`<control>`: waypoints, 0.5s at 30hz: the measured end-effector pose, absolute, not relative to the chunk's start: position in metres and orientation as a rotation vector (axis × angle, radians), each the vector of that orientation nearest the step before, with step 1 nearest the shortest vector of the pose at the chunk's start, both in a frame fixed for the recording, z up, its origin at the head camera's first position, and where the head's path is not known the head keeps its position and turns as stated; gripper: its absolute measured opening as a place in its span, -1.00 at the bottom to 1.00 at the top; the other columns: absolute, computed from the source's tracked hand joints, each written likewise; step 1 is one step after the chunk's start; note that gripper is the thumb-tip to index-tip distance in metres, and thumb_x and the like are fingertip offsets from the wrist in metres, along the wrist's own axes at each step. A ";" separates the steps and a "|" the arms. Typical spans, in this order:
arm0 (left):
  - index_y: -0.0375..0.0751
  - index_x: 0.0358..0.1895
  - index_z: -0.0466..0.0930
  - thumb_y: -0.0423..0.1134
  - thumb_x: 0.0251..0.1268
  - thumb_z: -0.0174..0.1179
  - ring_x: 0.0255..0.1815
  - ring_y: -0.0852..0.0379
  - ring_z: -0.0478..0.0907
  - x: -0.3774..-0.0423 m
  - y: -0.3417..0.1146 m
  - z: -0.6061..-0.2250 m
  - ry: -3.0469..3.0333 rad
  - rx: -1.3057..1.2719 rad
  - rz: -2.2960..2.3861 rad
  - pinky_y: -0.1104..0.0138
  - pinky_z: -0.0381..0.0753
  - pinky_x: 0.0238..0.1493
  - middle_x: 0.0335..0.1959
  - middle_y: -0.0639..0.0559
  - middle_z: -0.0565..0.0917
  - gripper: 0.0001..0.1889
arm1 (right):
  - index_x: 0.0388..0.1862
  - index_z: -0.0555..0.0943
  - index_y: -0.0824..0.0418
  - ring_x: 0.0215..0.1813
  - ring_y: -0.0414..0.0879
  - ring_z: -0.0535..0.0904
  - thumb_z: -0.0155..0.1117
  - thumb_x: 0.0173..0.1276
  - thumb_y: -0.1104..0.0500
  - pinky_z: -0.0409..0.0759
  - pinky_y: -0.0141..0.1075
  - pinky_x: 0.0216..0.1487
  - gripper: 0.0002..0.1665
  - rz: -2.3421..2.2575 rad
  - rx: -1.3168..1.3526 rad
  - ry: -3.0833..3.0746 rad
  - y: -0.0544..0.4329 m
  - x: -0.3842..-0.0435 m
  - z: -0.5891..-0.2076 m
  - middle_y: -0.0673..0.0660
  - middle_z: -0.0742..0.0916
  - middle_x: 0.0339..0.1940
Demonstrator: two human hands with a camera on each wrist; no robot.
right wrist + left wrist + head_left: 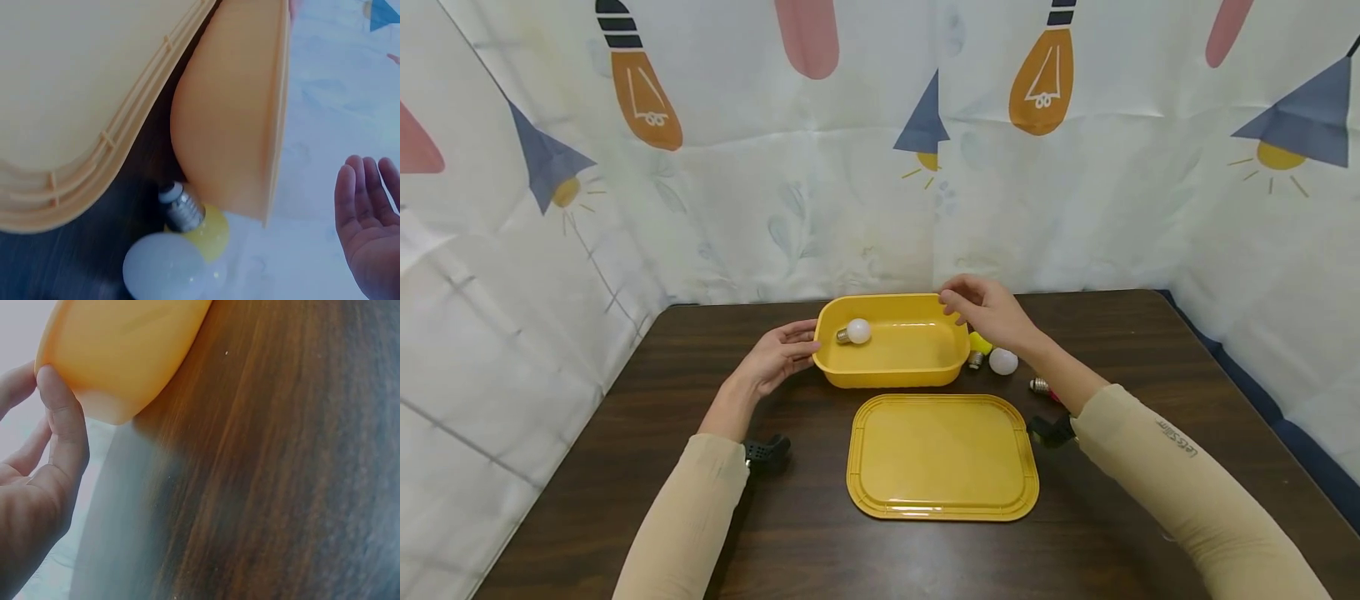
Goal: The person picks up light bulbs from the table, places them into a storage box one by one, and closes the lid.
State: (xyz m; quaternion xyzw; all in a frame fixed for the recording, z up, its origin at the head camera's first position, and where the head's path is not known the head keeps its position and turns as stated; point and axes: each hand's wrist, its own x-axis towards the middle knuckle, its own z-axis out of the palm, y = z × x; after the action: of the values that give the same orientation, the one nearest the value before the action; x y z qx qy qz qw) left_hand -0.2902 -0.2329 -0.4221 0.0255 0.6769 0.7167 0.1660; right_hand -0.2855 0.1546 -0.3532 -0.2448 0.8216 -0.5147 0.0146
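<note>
A yellow plastic box point(891, 379) stands on the table, with a white light bulb point(858, 331) lying inside near its left end. My left hand point(775, 357) holds the box's left end, thumb and fingers at the rim; in the left wrist view, fingertips point(50, 378) meet the wall just under the rim. Over the far right corner of the box is my right hand point(988, 312), fingers bent loosely and holding nothing. Beside the box's right end lie a yellow bulb point(980, 343) and another white bulb point(1003, 362). Partly hidden by my right forearm is a red bulb point(1042, 387).
A yellow lid point(943, 458) lies flat on the dark wooden table point(805, 533), just in front of the box. White printed cloth point(865, 208) hangs right behind the table's far edge and along both sides.
</note>
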 end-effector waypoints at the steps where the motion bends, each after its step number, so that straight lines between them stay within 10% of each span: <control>1: -0.31 0.59 0.17 -0.41 0.53 0.19 0.13 0.01 0.63 -0.290 -0.233 -0.422 1.931 0.074 2.039 0.33 0.67 0.03 0.41 -0.31 0.39 -0.34 | 0.22 0.59 0.25 -0.03 0.05 0.65 0.11 0.66 -0.01 0.66 0.11 0.00 -0.59 -1.597 -0.757 2.556 0.157 -0.285 -0.353 0.19 0.70 0.01; 15: -0.31 0.59 0.16 -0.42 0.52 0.20 0.06 0.06 0.66 -0.292 -0.234 -0.425 1.915 0.066 2.055 0.34 0.68 0.01 0.39 -0.30 0.40 -0.33 | 0.17 0.59 0.29 0.05 0.24 0.61 0.08 0.67 -0.04 0.70 -0.25 -0.08 -0.56 -1.625 -0.719 2.534 0.189 -0.284 -0.358 0.40 0.66 0.06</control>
State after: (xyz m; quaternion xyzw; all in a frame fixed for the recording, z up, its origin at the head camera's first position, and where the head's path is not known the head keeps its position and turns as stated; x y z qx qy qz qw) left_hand -0.2919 -0.2342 -0.4246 0.0233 0.6721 0.7214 0.1653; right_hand -0.2845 0.1895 -0.3584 -0.2324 0.8185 -0.5249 0.0233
